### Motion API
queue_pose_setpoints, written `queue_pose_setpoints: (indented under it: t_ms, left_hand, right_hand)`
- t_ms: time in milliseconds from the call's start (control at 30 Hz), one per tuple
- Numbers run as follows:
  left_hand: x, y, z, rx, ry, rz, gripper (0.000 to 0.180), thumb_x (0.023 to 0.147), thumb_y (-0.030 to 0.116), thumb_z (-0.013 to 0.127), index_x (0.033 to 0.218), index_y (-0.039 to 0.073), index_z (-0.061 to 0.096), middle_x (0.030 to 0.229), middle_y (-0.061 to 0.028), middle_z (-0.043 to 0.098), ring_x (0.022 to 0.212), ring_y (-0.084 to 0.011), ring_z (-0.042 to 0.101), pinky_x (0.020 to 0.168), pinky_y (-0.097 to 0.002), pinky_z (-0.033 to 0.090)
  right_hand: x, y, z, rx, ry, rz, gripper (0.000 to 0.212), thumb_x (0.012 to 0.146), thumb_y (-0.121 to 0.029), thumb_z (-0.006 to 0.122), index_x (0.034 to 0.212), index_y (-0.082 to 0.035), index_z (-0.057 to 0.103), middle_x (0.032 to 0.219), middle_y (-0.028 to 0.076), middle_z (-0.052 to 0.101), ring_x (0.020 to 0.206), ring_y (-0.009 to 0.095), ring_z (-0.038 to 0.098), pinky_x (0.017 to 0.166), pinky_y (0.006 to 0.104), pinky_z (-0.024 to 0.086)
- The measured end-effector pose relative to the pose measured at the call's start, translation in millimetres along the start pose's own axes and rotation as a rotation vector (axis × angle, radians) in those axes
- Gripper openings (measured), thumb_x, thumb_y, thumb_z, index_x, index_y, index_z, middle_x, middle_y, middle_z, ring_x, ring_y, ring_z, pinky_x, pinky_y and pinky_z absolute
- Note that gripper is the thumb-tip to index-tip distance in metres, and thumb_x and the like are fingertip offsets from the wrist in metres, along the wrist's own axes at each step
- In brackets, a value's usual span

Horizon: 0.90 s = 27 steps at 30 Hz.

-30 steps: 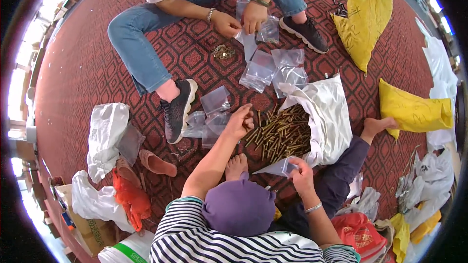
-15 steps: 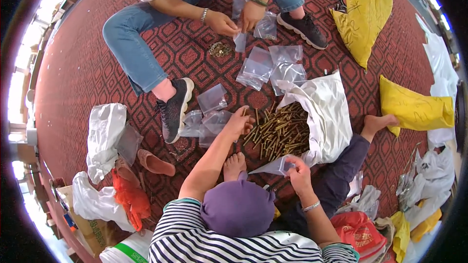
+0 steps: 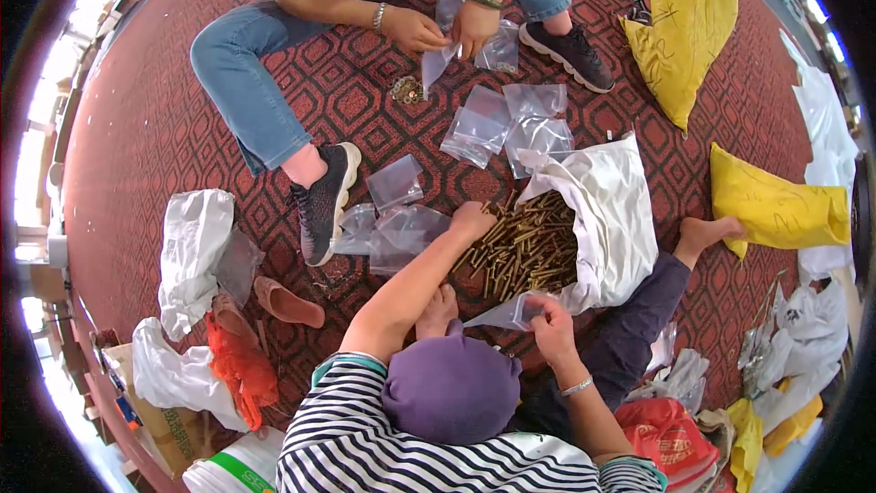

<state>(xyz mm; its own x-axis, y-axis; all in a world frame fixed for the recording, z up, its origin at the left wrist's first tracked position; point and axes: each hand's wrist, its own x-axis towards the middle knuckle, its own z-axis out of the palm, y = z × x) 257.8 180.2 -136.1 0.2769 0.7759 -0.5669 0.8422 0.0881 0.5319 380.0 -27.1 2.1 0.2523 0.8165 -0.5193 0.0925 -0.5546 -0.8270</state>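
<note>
A heap of slim brass-coloured metal rods (image 3: 525,246) spills from the mouth of a white woven sack (image 3: 616,219) onto the carpet. My left hand (image 3: 473,219) is at the heap's upper left edge, fingers curled down among the rods. What they grip, if anything, is hidden. Beside the heap's near edge, my right hand (image 3: 551,321) pinches the rim of a clear plastic bag (image 3: 506,315), which tapers to the left. Opposite me, a seated person's hands (image 3: 447,35) handle another clear bag (image 3: 433,68). A small pile of metal rings (image 3: 408,89) lies near them.
Clear bags (image 3: 406,233) lie left of the heap, with others (image 3: 511,123) beyond it. Yellow sacks (image 3: 776,196) are at the right. Slippers (image 3: 290,303), white bags (image 3: 193,256) and a red mesh bag (image 3: 242,365) lie on the left. The carpet (image 3: 146,164) is red and patterned.
My left hand has moved slightly right and up to the rods, its fingers now curled downward. My right hand stays on the bag. The other person's bag has swung a little left.
</note>
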Motion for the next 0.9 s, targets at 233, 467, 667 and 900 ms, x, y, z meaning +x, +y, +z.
queue_pose_setpoints:
  t_ms: [233,467,667,900]
  left_hand:
    - [-29,-3,-15,-0.048,-0.004,0.108,0.034,0.071,0.033,0.056,0.080,0.002,0.065,0.078,-0.0151,0.064,0.074,-0.0322,0.059,0.068,-0.0384,0.047]
    - [-26,-35,-23,-0.097,0.096,0.255,0.029,0.075,0.029,0.054,0.079,0.001,0.062,0.074,-0.0141,0.062,0.066,-0.0293,0.057,0.063,-0.0364,0.046]
    - [-31,-38,-35,-0.548,0.106,0.136,0.027,0.077,0.028,0.057,0.080,0.001,0.057,0.063,-0.0082,0.054,0.059,-0.0235,0.052,0.058,-0.0344,0.042]
    - [-44,-47,-45,-1.082,-0.231,0.058,0.023,0.079,0.026,0.055,0.076,0.003,0.054,0.065,-0.0077,0.055,0.057,-0.0222,0.053,0.056,-0.0320,0.042]
  right_hand:
    - [-7,-1,19,-0.048,-0.035,-0.038,0.035,0.068,0.003,0.044,0.099,-0.001,0.060,0.101,0.009,0.058,0.086,0.020,0.053,0.078,0.0255,0.044]
    - [-11,14,47,-0.045,-0.021,-0.124,0.034,0.068,0.003,0.043,0.098,0.000,0.060,0.102,0.009,0.059,0.087,0.021,0.054,0.076,0.0256,0.044]
    - [-6,15,49,-0.022,-0.039,-0.075,0.034,0.069,0.003,0.043,0.098,0.000,0.060,0.102,0.009,0.058,0.087,0.021,0.054,0.074,0.0256,0.045]
    - [-4,15,48,-0.009,-0.044,-0.101,0.033,0.069,0.003,0.043,0.097,0.000,0.060,0.102,0.009,0.058,0.086,0.020,0.054,0.072,0.0249,0.045]
